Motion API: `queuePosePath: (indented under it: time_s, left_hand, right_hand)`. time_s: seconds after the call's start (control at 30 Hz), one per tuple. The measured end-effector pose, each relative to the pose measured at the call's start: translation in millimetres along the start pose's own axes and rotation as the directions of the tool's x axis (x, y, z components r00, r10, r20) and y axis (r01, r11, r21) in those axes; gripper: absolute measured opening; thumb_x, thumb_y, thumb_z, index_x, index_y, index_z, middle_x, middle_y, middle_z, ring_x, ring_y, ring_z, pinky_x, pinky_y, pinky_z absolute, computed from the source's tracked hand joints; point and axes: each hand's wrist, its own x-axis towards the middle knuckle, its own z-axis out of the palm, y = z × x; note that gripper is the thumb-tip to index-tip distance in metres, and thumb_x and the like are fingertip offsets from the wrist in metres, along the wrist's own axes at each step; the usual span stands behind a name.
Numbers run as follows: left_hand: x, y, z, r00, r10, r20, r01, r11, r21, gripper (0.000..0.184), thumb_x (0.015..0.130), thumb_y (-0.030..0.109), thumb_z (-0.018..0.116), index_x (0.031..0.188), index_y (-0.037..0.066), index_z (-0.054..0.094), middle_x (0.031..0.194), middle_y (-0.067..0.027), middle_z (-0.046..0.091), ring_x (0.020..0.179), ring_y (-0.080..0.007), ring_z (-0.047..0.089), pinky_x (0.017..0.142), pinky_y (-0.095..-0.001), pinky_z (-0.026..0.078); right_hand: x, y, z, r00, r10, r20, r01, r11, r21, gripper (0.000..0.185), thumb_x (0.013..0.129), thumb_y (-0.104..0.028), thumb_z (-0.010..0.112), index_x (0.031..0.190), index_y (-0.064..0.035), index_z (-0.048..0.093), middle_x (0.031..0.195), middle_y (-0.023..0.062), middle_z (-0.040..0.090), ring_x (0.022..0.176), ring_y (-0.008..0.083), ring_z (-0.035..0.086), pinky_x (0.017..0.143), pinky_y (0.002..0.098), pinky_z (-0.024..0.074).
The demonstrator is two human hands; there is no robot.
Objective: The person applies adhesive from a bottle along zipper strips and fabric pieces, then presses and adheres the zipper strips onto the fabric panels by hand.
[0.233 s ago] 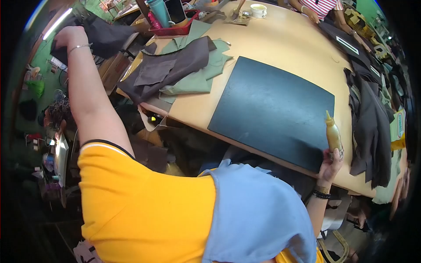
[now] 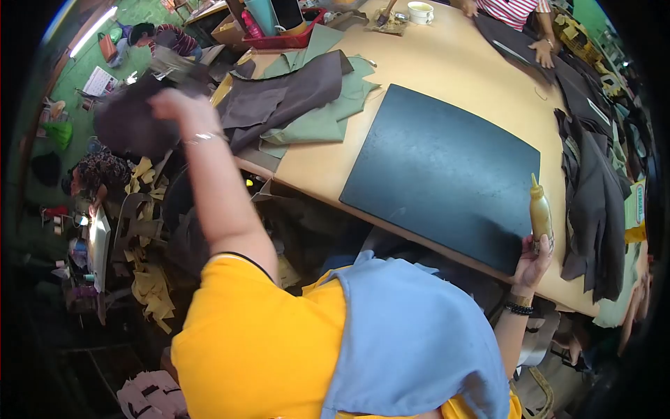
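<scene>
My left hand (image 2: pixel 183 110), smeared by motion, is at the left beyond the table's edge. Its fingers are closed on a piece of dark cloth (image 2: pixel 132 120) that hangs blurred beside it. In my right hand (image 2: pixel 534 262) is a squeeze bottle (image 2: pixel 540 213) with a pointed nozzle and yellowish contents. The bottle stands nearly upright over the right edge of a black board (image 2: pixel 440 174), which lies bare on the table. Between my left hand and the board, dark brown cloth (image 2: pixel 286 94) lies on top of green cloth pieces (image 2: pixel 317 119).
Across the table (image 2: pixel 467 63) a person in a striped shirt (image 2: pixel 513 10) has a hand on dark cloth. More dark cloth (image 2: pixel 593 202) is heaped along the right edge. A red tray (image 2: pixel 283 42), a white cup (image 2: pixel 420 12) and a brush (image 2: pixel 385 15) are at the back.
My left hand has swung right and down towards the table with the dark cloth. My right hand still holds the bottle. The person opposite has shifted their hands on the dark cloth.
</scene>
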Motion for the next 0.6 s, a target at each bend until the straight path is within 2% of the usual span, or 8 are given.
queuePosePath:
  time_s: [0.07, 0.13, 0.3, 0.37, 0.43, 0.53, 0.57, 0.6]
  left_hand:
    - [-56.4, -45.8, -28.1, 0.962, -0.243, -0.122, 0.259, 0.955, 0.142, 0.038, 0.101, 0.025, 0.033, 0.125, 0.003, 0.054, 0.132, -0.0089, 0.058, 0.108, -0.0208, 0.061, 0.088, -0.0390, 0.054]
    - [-85.1, -102.2, -53.3, 0.882, -0.464, -0.086, 0.467, 0.884, 0.026, 0.034, 0.094, 0.011, 0.029, 0.115, 0.007, 0.056, 0.119, -0.0051, 0.057, 0.070, -0.0116, 0.055, 0.047, -0.0259, 0.042]
    - [-160.8, -128.0, -59.4, 0.713, -0.692, -0.107, 0.699, 0.715, 0.030, 0.036, 0.090, 0.004, 0.029, 0.112, 0.005, 0.057, 0.111, -0.0043, 0.059, 0.061, -0.0107, 0.051, 0.040, -0.0226, 0.033]
    - [-173.0, -137.2, -67.0, 0.677, -0.735, 0.023, 0.735, 0.678, 0.037, 0.032, 0.093, 0.005, 0.033, 0.114, 0.004, 0.057, 0.113, -0.0065, 0.060, 0.071, -0.0120, 0.054, 0.049, -0.0266, 0.042]
    - [-182.8, -152.0, -85.8, 0.548, -0.833, 0.074, 0.828, 0.553, 0.091, 0.039, 0.100, 0.013, 0.040, 0.137, 0.000, 0.045, 0.141, -0.0169, 0.051, 0.117, -0.0220, 0.057, 0.096, -0.0412, 0.049]
    - [-211.9, -109.2, -114.9, 0.299, -0.906, 0.299, 0.932, 0.345, 0.114, 0.076, 0.102, 0.020, 0.048, 0.160, 0.005, 0.001, 0.167, -0.0194, -0.004, 0.155, -0.0364, 0.002, 0.125, -0.0537, 0.007]
    - [-219.6, -94.1, -119.5, 0.288, -0.931, 0.224, 0.935, 0.324, 0.146, 0.073, 0.100, 0.019, 0.054, 0.155, -0.005, 0.013, 0.162, -0.0268, 0.013, 0.151, -0.0383, 0.018, 0.124, -0.0535, 0.016]
    - [-216.3, -89.0, -132.0, 0.216, -0.898, 0.383, 0.936, 0.302, 0.179, 0.066, 0.097, 0.019, 0.057, 0.146, -0.012, 0.025, 0.150, -0.0309, 0.030, 0.142, -0.0384, 0.031, 0.121, -0.0537, 0.024]
  right_hand:
    - [-0.1, -1.5, 0.0, 1.000, 0.005, 0.002, -0.005, 1.000, -0.023, 0.043, 0.097, -0.017, 0.066, 0.135, -0.0025, 0.052, 0.109, 0.0068, 0.066, 0.083, 0.0138, 0.065, 0.078, 0.0301, 0.0584]
    - [1.9, -1.3, -0.8, 1.000, 0.004, -0.007, -0.004, 0.998, -0.062, 0.043, 0.097, -0.017, 0.066, 0.135, -0.0021, 0.052, 0.109, 0.0073, 0.066, 0.082, 0.0140, 0.065, 0.077, 0.0297, 0.0587]
    - [-5.0, -7.6, 1.9, 0.998, -0.021, -0.061, 0.019, 0.999, -0.038, 0.043, 0.097, -0.017, 0.066, 0.135, -0.0018, 0.052, 0.107, 0.0080, 0.066, 0.082, 0.0144, 0.066, 0.076, 0.0297, 0.0599]
    - [-10.8, -11.4, 4.7, 0.996, -0.014, -0.090, 0.013, 1.000, -0.012, 0.037, 0.097, -0.018, 0.067, 0.129, -0.0030, 0.055, 0.102, 0.0064, 0.067, 0.081, 0.0141, 0.067, 0.076, 0.0294, 0.0593]
    - [-16.7, -20.6, 14.1, 0.991, -0.010, -0.135, 0.011, 1.000, 0.001, 0.026, 0.096, -0.020, 0.068, 0.117, -0.0053, 0.062, 0.093, 0.0035, 0.069, 0.078, 0.0133, 0.067, 0.075, 0.0284, 0.0578]
    - [-17.2, -23.6, -1.0, 0.992, -0.053, -0.119, 0.044, 0.996, -0.072, 0.032, 0.095, -0.019, 0.070, 0.122, -0.0054, 0.058, 0.096, 0.0041, 0.068, 0.080, 0.0134, 0.067, 0.074, 0.0296, 0.0570]
    - [-17.4, -31.4, -0.4, 0.988, -0.050, -0.149, 0.031, 0.991, -0.132, 0.036, 0.094, -0.018, 0.071, 0.125, -0.0056, 0.056, 0.099, 0.0043, 0.068, 0.083, 0.0128, 0.067, 0.074, 0.0292, 0.0559]
    - [-17.9, -40.4, 4.4, 0.980, -0.054, -0.192, 0.015, 0.980, -0.199, 0.040, 0.093, -0.017, 0.072, 0.127, -0.0058, 0.055, 0.103, 0.0045, 0.067, 0.087, 0.0123, 0.066, 0.074, 0.0289, 0.0548]
